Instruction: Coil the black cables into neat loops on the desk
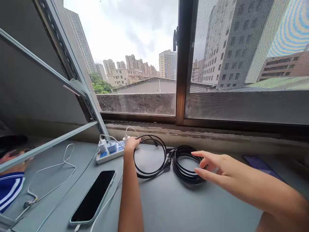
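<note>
My left hand (pixel 132 143) is closed on the upper left of a thin coiled black cable (pixel 150 175), whose loop stands tilted above the grey tabletop; its fingertips are partly hidden. Right behind that hand is a white power strip (pixel 109 158) with blue sockets and several white chargers (pixel 103 145) plugged in. Beside the thin loop lies a thicker coil of black cable (pixel 185 177), with connectors between the two. My right hand (pixel 214 162) hovers at this coil's right side, thumb and fingers spread, holding nothing. Whether a fingertip touches the coil I cannot tell.
A phone (pixel 94 196) with a charging lead lies at the front left. White cables (pixel 54 166) trail across the table (pixel 183 209). A metal frame (pixel 79 71) slants up at left, with a person's blue sleeve (pixel 11 190) beyond it. A window (pixel 182 80) stands behind.
</note>
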Motion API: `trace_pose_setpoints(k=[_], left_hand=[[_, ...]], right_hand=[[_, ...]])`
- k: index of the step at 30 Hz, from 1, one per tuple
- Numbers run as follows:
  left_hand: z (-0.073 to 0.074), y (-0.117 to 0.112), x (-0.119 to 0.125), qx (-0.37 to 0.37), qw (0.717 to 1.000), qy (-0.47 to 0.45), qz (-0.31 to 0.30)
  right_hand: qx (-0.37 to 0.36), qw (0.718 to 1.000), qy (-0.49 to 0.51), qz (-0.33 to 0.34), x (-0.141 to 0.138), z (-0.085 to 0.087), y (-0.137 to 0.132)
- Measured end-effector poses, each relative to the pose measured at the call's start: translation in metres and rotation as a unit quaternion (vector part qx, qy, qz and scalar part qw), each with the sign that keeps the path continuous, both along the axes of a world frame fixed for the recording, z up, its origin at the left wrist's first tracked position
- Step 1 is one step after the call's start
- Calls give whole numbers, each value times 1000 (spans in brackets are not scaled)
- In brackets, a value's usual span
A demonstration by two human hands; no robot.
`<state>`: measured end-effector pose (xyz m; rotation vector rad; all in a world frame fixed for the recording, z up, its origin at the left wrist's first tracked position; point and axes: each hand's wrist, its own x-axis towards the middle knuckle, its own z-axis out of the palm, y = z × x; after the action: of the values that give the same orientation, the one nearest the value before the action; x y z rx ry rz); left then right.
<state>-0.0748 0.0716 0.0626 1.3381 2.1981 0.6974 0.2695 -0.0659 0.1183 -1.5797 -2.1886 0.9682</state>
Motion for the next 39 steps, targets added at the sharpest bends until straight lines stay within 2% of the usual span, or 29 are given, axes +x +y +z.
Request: trace_pose_setpoints(k=[5,9,13,16,18,21,26,33,36,39], left_hand=[[35,-17,30,14,994,-108,-28],[66,-40,60,87,965,-229,-92],[93,-67,84,188,918,-325,-130],[105,-84,102,286,849,-418,-151],[108,-90,117,339,815,-445,-150],[105,-95,141,394,788,-449,-151],[98,-103,165,435,782,-398,-201],[100,-110,165,459,775,-351,-257],[101,-108,158,476,769,-323,-280],[103,-106,148,512,772,-282,-249]], right_hand=[[-15,1000,7,-4,-3,-1,3],[1,998,43,37,-13,1,12],[83,990,94,67,-29,13,15],[149,980,111,74,-39,23,11],[172,976,113,74,-44,26,8],[198,968,125,90,-48,28,4],[253,951,147,95,-53,27,2],[261,941,190,99,-52,26,1],[267,923,272,56,-45,27,0],[312,881,353,-40,-32,30,-3]])
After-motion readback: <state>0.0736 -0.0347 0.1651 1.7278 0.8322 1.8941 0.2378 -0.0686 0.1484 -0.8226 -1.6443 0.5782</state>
